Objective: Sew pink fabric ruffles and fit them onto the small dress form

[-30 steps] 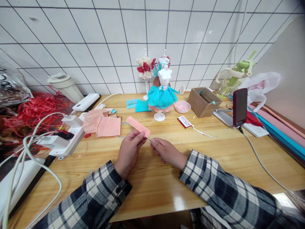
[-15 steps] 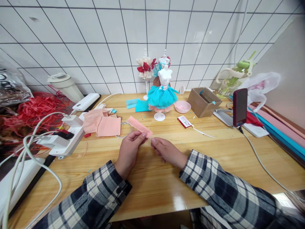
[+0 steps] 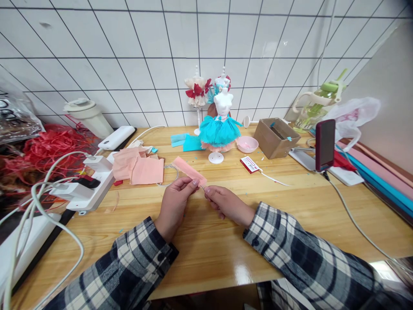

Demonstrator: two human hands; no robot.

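Between thumb and fingers, my left hand [image 3: 177,202] pinches a narrow pink strip of crepe paper [image 3: 187,169] near its right end. My right hand [image 3: 227,204] is closed in a pinch close beside it, on a thin light piece, perhaps wire, at the strip's corner; the fingers mostly hide it. Pink crepe paper pieces [image 3: 147,171] lie to the left, beside a coil of thin wire [image 3: 174,172]. Beyond my hands stands a small white dress form [image 3: 223,103] in a turquoise ruffled skirt [image 3: 219,131] with pink layers below.
Behind stands another dressed form [image 3: 197,94]. Turquoise paper [image 3: 193,143], a pink bowl [image 3: 248,144], a brown box [image 3: 275,140] and a red-and-white card [image 3: 250,165] sit around. Left is a power strip [image 3: 97,183] with cables; right, a phone on a stand [image 3: 325,145].
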